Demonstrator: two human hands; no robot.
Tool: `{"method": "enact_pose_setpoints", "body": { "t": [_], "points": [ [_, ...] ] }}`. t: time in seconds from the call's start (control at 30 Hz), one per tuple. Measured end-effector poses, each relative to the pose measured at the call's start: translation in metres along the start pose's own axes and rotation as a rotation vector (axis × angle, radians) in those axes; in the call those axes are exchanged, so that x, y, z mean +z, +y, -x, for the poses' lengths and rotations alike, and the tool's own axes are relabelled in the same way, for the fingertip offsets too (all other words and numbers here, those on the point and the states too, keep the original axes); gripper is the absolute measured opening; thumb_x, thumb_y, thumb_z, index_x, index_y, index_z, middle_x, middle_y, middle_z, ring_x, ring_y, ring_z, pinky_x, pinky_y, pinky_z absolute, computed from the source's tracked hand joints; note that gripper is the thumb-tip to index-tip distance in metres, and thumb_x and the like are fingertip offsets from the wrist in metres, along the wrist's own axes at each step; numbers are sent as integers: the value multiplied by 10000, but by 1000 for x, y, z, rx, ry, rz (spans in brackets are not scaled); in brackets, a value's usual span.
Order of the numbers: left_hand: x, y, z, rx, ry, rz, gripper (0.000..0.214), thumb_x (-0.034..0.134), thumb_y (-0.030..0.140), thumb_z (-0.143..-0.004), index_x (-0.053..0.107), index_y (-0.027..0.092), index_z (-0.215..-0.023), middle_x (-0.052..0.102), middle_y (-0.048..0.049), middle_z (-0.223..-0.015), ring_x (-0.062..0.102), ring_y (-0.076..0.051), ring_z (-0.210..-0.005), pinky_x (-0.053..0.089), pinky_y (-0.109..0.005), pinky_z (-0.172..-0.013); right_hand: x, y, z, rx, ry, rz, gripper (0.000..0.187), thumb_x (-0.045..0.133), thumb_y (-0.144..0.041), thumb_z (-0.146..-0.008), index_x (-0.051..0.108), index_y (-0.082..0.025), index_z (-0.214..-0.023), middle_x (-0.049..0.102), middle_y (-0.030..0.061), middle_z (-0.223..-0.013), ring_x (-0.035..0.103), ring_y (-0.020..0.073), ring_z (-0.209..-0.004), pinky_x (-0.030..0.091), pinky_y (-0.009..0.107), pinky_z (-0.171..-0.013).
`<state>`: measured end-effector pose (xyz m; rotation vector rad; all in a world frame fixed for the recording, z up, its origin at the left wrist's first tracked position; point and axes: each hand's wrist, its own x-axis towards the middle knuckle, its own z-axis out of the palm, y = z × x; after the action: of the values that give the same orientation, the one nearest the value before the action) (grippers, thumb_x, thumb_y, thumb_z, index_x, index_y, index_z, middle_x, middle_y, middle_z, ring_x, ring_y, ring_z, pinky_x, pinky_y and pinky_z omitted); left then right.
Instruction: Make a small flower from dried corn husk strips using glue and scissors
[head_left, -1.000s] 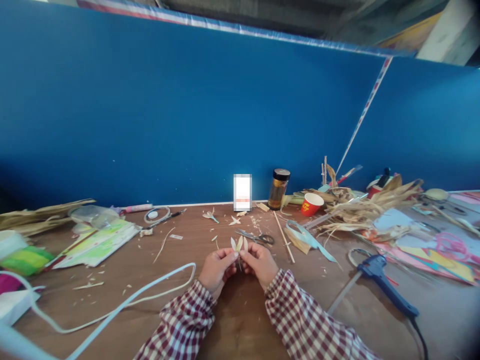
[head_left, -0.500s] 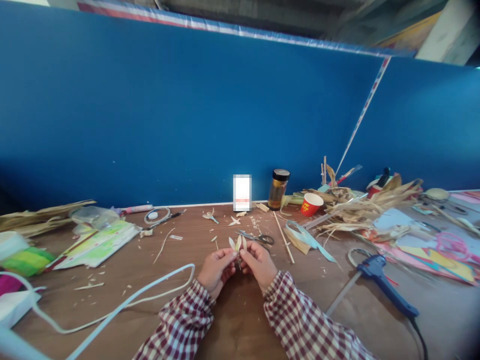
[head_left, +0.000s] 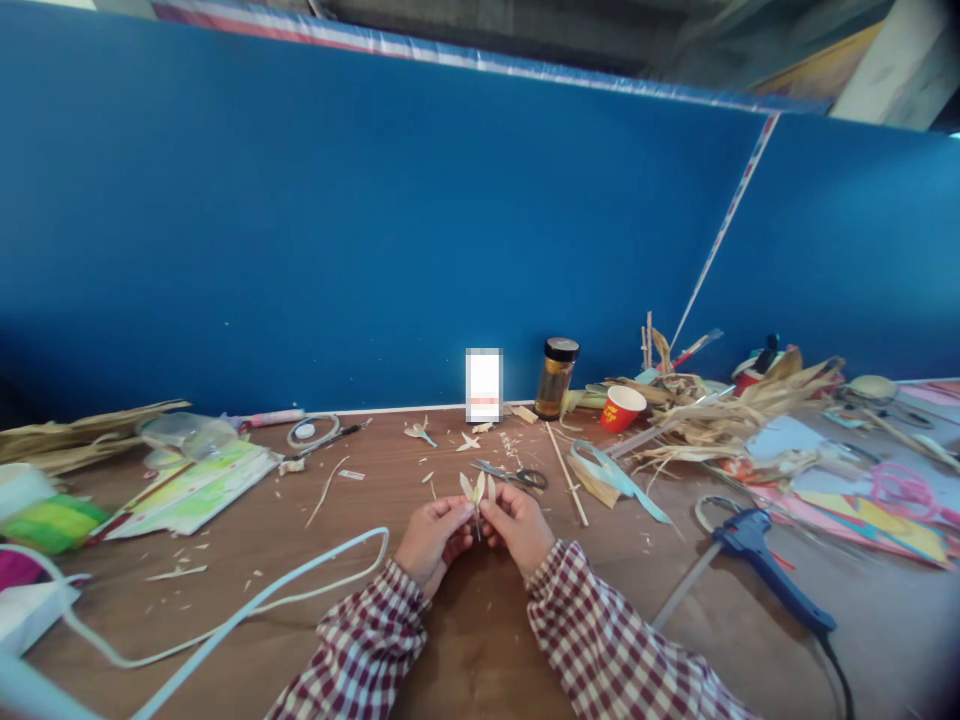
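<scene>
Pinching a pale flower [head_left: 480,488]: left fingers [head_left: 458,516] and right fingers [head_left: 495,517], nearly closed.

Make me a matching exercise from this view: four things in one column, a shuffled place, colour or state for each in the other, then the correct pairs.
Things
1. Pale petal piece
2. Glue gun
3. Jar
4. Scissors

Descriptions
A. Upright, with a black lid
B. Lying just beyond the right hand
C. Held between the left hand and the right hand
D. Blue, lying off to the right

Pairs: 1-C, 2-D, 3-A, 4-B
</scene>
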<state>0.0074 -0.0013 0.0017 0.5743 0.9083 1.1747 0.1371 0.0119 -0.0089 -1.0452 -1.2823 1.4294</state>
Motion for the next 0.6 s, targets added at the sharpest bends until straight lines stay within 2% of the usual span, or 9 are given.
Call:
{"method": "enact_pose_setpoints", "body": {
  "t": [0.6],
  "points": [
    [0, 1, 1, 2, -36, -39, 179, 735, 209, -559, 635, 93, -652, 582, 6, -541, 469, -27, -406, 438, -132, -412, -2, 3, -2, 17, -2, -42, 300, 627, -429, -640, 532, -152, -704, 550, -27, -577, 461, 67, -466, 384, 172, -416]
  ]
}}
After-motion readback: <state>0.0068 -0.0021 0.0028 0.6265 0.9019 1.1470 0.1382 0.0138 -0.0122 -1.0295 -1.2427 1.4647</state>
